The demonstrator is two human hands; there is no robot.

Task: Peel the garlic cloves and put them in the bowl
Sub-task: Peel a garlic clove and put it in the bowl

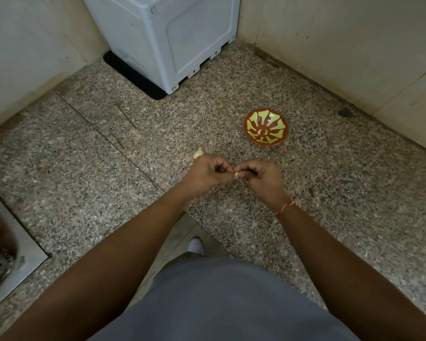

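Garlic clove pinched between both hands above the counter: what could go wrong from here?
1. The small pale garlic clove is held only by fingertips of the left hand and right hand; it could slip onto the speckled granite counter.
2. The red-and-green patterned bowl sits apart from the hands, so the clove may drop on the way.
3. Pale garlic pieces behind the left hand could get knocked.
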